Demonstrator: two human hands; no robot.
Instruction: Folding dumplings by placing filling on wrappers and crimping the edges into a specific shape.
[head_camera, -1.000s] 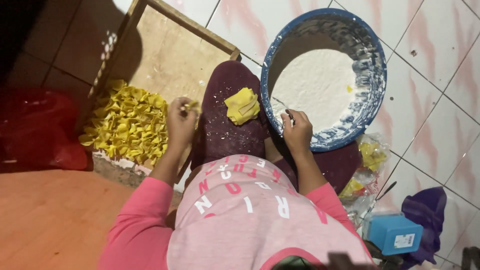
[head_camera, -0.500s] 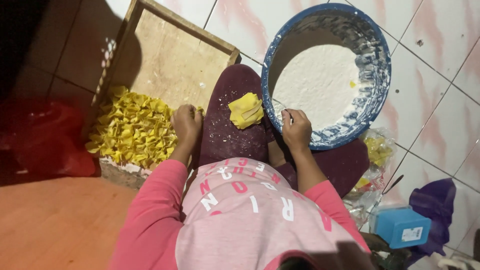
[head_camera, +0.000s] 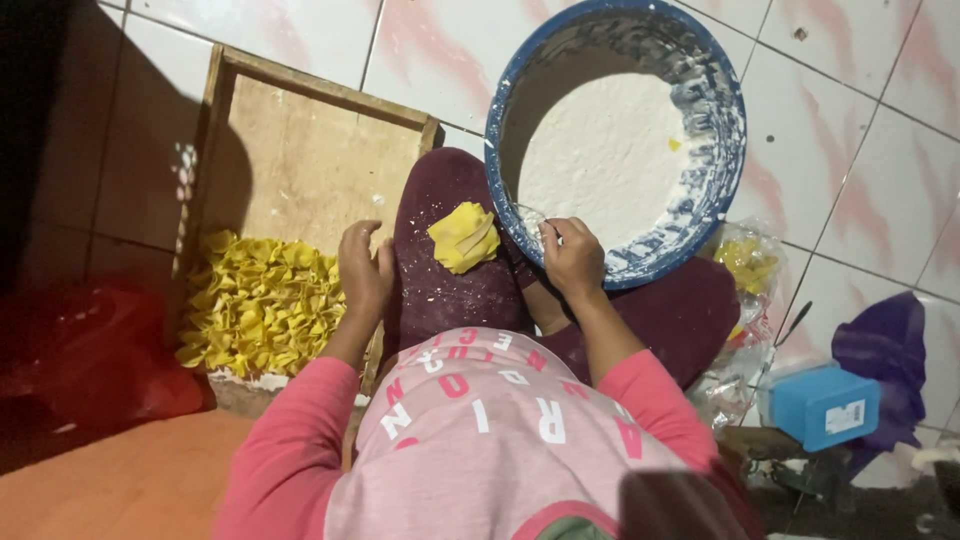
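Note:
My left hand (head_camera: 364, 270) hovers at the right edge of a wooden tray (head_camera: 300, 130), fingers loosely apart and holding nothing that I can see. A heap of folded yellow dough pieces (head_camera: 262, 305) fills the tray's near end. A small stack of flat yellow wrappers (head_camera: 464, 236) rests on my maroon-clad knee. My right hand (head_camera: 572, 258) is closed at the near rim of a blue basin (head_camera: 720, 160) that holds white filling (head_camera: 600, 160); it seems to pinch a thin utensil, but that is hard to make out.
A red plastic bag (head_camera: 90, 350) lies at the left on an orange floor. At the right are a clear bag with yellow pieces (head_camera: 745, 265), a blue box (head_camera: 825, 405) and a purple cloth (head_camera: 890, 350). White tiles surround the basin.
My left hand has moved from above the yellow heap to the tray's right edge by my knee. The right hand has stayed at the basin's rim.

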